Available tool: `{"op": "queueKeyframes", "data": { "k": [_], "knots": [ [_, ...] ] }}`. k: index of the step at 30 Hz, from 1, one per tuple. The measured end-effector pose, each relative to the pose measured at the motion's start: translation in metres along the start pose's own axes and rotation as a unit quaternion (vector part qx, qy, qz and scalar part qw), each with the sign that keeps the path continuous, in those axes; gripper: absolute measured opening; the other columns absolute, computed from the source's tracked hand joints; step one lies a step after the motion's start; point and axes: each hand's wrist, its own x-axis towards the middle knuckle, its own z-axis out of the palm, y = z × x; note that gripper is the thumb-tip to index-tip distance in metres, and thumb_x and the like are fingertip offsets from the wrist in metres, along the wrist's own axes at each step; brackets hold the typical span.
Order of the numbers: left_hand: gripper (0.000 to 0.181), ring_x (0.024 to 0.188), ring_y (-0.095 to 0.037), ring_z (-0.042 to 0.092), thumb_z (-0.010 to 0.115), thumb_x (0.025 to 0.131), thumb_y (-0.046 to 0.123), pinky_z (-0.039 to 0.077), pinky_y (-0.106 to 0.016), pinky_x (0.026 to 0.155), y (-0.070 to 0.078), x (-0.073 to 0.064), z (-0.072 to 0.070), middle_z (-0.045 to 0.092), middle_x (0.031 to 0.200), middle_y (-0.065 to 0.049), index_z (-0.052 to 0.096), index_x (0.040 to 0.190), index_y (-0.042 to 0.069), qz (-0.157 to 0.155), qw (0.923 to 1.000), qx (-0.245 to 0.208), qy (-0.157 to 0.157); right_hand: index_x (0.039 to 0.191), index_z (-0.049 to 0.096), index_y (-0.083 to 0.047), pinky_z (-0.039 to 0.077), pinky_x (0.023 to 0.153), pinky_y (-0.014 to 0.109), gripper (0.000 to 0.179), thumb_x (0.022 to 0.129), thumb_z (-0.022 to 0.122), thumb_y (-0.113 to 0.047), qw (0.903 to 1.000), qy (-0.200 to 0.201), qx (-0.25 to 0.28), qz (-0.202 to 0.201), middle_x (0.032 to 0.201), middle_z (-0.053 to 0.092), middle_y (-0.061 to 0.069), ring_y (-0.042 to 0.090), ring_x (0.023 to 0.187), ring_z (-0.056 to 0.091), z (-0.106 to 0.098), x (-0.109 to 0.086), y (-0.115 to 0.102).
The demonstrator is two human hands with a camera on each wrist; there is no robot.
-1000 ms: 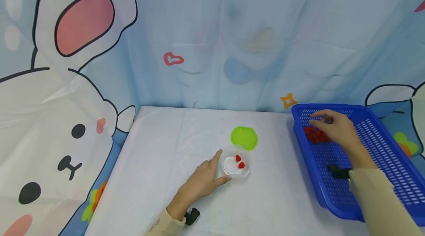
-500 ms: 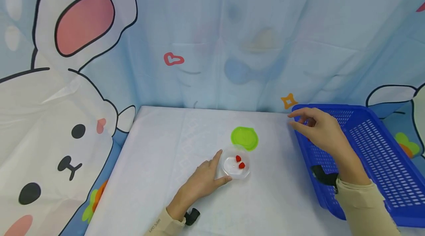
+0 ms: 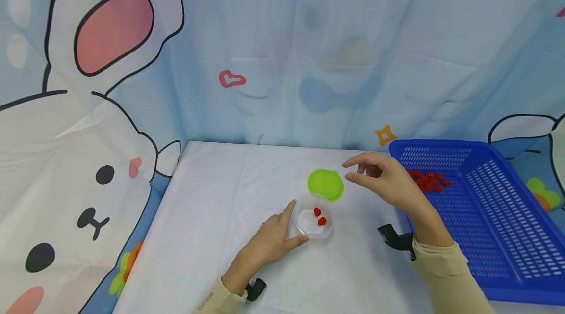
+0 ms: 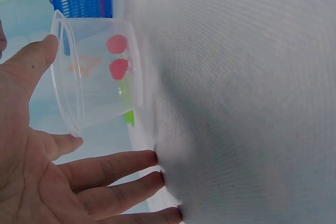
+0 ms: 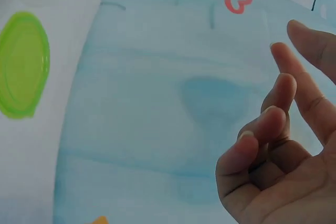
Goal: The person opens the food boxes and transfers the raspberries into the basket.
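Observation:
A clear plastic tub (image 3: pixel 300 225) stands upright on the white tabletop, with two small red pieces (image 3: pixel 320 216) inside. My left hand (image 3: pixel 269 238) holds its rim between spread thumb and index finger, while the other fingers (image 4: pixel 123 195) rest on the cloth. A round lime-green lid (image 3: pixel 325 185) lies just behind the tub. To the right of the lid, my right hand (image 3: pixel 388 179) hovers above the table. Its thumb and index fingertips are a little apart with nothing visible between them, and the remaining fingers are loosely bent.
At the right stands a blue perforated plastic basket (image 3: pixel 481 282). Several small red pieces (image 3: pixel 430 182) lie in its far left corner. A printed cloth backdrop (image 3: pixel 282 59) hangs behind the table. Small black devices, one a wrist camera (image 3: pixel 395 239), sit at both wrists.
My right hand has moved left from above the basket's red pieces to beside the green lid, uncovering those pieces. The left hand and the tub have kept their place.

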Motion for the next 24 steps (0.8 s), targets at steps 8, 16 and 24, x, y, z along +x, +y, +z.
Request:
{"op": "queueKeyframes", "data": {
  "k": [8,16,24],
  "knots": [
    [0.093,0.114,-0.030,0.059,0.068,0.091,0.054,0.050,-0.044,0.094,0.001,-0.001,-0.001,0.059,0.132,-0.019,0.023,0.159,0.009,0.004,1.0000,-0.001,0.005,0.112,0.073,-0.010,0.043,0.058,0.029,0.019,0.094,0.073,-0.015,0.9911,-0.055,0.113,0.044,0.083,0.054,0.011,0.022,0.068,0.050,0.017,0.004,0.012],
    [0.092,0.112,-0.030,0.060,0.068,0.091,0.054,0.051,-0.044,0.092,0.000,-0.002,-0.002,0.059,0.131,-0.020,0.024,0.158,0.009,0.009,0.9999,0.003,0.008,0.108,0.076,-0.017,0.043,0.063,0.029,0.019,0.089,0.078,-0.020,0.9899,-0.132,0.034,0.037,0.091,0.058,0.003,0.023,0.076,0.049,0.040,0.010,0.036],
    [0.092,0.112,-0.029,0.060,0.064,0.093,0.057,0.051,-0.044,0.091,-0.001,-0.002,0.000,0.059,0.130,-0.021,0.021,0.159,0.010,0.005,0.9999,0.008,0.003,0.100,0.078,-0.007,0.046,0.071,0.034,0.014,0.088,0.073,-0.003,0.9643,-0.262,0.036,-0.007,0.090,0.069,0.002,0.021,0.080,0.051,0.070,0.022,0.069]
  ]
}}
